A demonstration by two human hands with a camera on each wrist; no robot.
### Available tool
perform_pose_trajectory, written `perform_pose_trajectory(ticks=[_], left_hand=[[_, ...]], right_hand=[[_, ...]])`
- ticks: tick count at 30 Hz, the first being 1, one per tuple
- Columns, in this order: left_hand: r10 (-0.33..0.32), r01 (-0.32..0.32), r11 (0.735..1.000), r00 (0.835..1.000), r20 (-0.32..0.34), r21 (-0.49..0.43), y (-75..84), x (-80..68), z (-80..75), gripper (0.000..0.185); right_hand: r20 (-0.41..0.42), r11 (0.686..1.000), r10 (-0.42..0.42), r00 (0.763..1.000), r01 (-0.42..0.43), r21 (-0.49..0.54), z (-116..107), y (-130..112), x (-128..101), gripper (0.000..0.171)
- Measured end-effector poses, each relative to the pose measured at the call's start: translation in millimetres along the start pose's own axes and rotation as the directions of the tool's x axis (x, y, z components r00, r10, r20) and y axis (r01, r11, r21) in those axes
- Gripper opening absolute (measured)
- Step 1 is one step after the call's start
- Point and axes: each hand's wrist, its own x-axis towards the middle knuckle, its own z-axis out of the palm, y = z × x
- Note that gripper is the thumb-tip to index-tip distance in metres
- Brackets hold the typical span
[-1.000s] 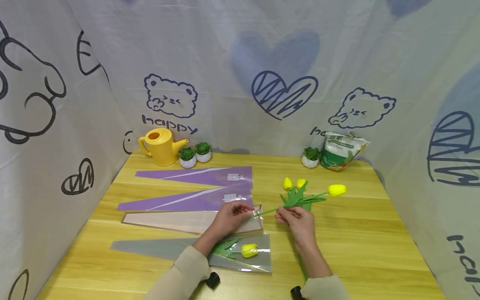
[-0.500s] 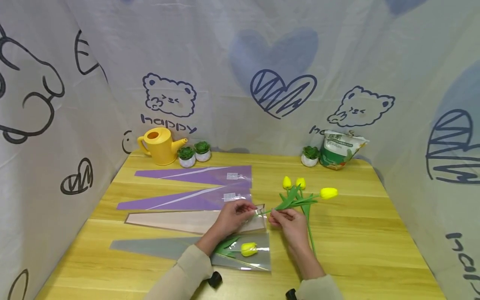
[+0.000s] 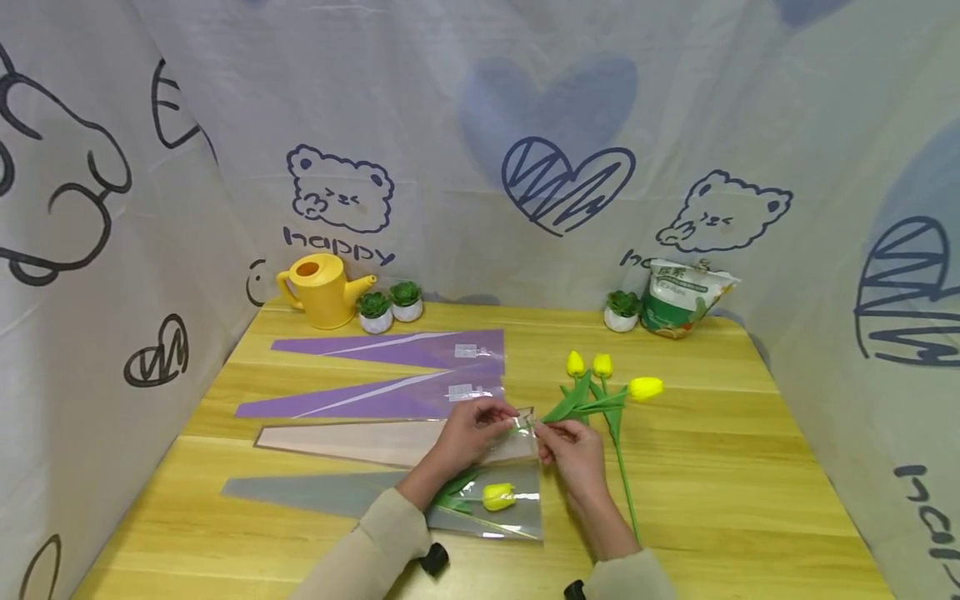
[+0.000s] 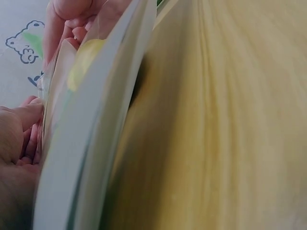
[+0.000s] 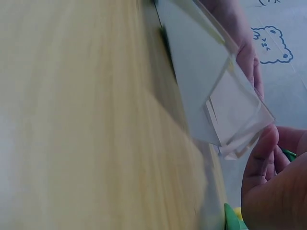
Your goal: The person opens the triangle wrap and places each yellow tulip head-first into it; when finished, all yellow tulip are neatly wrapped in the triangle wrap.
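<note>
On the wooden surface (image 3: 720, 467) lie flat flower sleeves; the left hand (image 3: 468, 433) pinches open the mouth of the beige sleeve (image 3: 375, 442). The right hand (image 3: 573, 450) pinches the stem of a yellow tulip (image 3: 645, 387) at that mouth.

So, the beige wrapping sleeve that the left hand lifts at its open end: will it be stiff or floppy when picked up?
Probably floppy: the beige sleeve is a thin flat film, and only the corner pinched by the left hand rises. Likely light and slippery too, since its clear edge shines. The right hand holds a tulip stem at its mouth.
</note>
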Motion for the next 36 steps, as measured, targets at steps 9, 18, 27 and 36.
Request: perform_pose_trajectory(ticks=[9, 18, 27, 36], left_hand=[[-0.014, 0.014, 1.000, 1.000, -0.023, 0.009, -0.9, 1.0, 2.1, 0.013], [0.005, -0.004, 1.000, 1.000, -0.011, 0.017, -4.8, 1.9, 2.4, 0.011], [-0.012, 0.012, 1.000, 1.000, 0.012, 0.022, -8.1, 1.2, 1.5, 0.011], [0.001, -0.002, 0.999, 1.000, 0.005, 0.036, -11.3, 0.1, 2.8, 0.012]], right_hand=[[0.002, 0.999, 0.017, 1.000, -0.017, -0.052, 3, 0, 1, 0.021], [-0.013, 0.994, 0.067, 0.998, -0.068, -0.080, 4, 1, 5, 0.024], [-0.047, 0.986, 0.140, 0.989, -0.143, -0.081, 2, 4, 0, 0.023], [-0.005, 0.981, 0.135, 0.991, -0.134, -0.144, -1, 4, -4, 0.024]])
